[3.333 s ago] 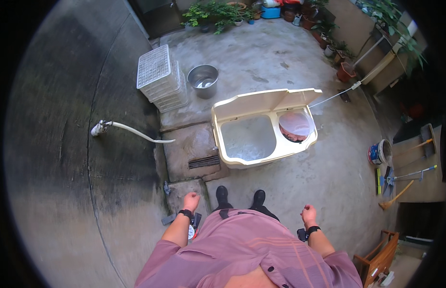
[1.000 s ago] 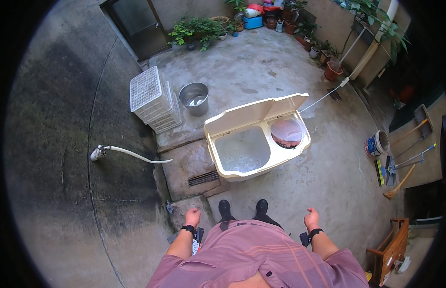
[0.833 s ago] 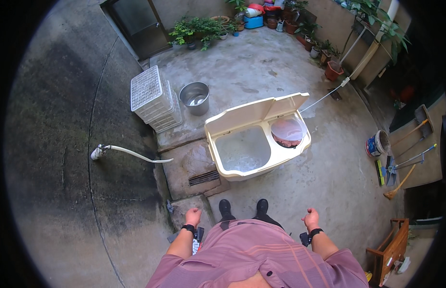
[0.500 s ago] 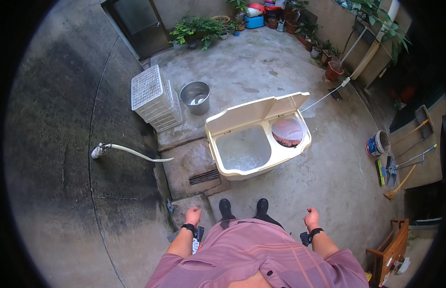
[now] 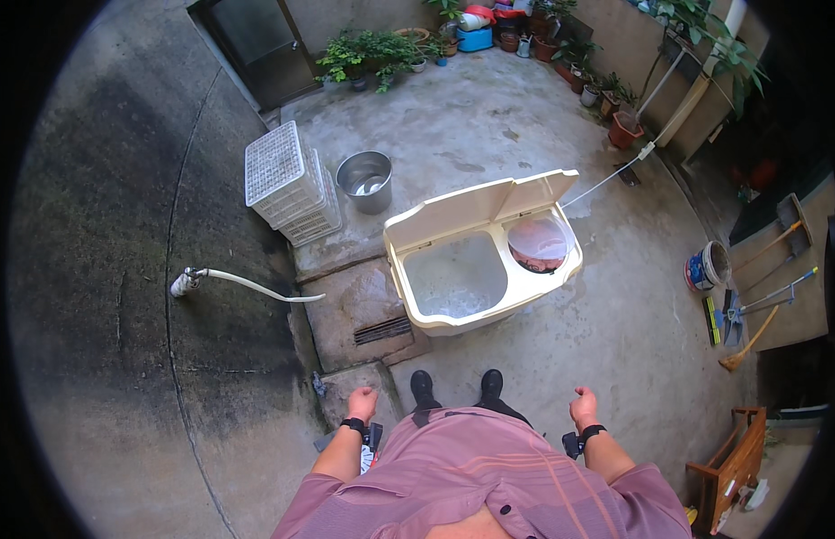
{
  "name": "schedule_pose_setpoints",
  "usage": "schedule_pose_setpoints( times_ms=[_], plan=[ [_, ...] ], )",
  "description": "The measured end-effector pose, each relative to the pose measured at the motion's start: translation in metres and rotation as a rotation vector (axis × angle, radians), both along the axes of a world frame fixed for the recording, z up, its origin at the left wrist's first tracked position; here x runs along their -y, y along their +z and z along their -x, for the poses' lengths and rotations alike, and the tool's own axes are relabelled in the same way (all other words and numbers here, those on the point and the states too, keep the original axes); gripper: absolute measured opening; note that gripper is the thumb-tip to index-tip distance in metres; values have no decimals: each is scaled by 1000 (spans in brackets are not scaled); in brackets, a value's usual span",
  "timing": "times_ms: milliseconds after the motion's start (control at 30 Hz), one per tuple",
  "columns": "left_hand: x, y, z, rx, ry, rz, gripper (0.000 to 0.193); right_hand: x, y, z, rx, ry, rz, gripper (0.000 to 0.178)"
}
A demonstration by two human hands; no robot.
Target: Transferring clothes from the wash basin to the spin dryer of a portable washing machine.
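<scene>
A cream twin-tub washing machine [image 5: 435, 323] stands in front of me with both lids raised. Water shows in its wide left tub [image 5: 453, 278]. Inside the smaller right tub, reddish cloth [image 5: 536, 261] lies under a clear round cover [image 5: 538, 237]. My left hand [image 5: 362, 404] hangs by my left side, fingers curled in, with no object visible in it. On the other side, my right hand [image 5: 583, 409] is held likewise, loosely closed and apart from everything. Both hands are well short of the machine.
Left of the machine are stacked white crates [image 5: 292, 184], a metal bucket [image 5: 364, 182], a wall tap [image 5: 184, 281] with a hose [image 5: 256, 286], and a floor drain grate [image 5: 381, 331]. A paint bucket [image 5: 707, 268], a broom [image 5: 750, 341] and a wooden bench [image 5: 728, 467] stand right. Potted plants [image 5: 373, 58] line the back.
</scene>
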State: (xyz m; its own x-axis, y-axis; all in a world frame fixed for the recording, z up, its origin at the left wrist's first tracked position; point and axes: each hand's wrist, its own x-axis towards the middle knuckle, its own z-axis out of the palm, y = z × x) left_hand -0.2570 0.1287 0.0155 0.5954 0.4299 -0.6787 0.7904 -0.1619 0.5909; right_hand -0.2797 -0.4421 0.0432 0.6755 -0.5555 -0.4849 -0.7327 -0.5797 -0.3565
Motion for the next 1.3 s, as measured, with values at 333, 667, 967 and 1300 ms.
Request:
schedule_pose_setpoints(
  times_ms=[333, 667, 967, 1300],
  plan=[
    [4, 14, 3, -16, -34, 55, 12, 20, -27, 19, 93, 173, 87, 42],
    [5, 30, 3, -178, -91, 39, 31, 0, -6, 46, -21, -20, 12, 38],
    [2, 33, -30, -245, -261, 16, 35, -26, 10, 91, -98, -127, -5, 38],
    [41, 52, -83, -216, -429, 14, 37, -44, -11, 128, -119, -260, -23, 38]
  ],
)
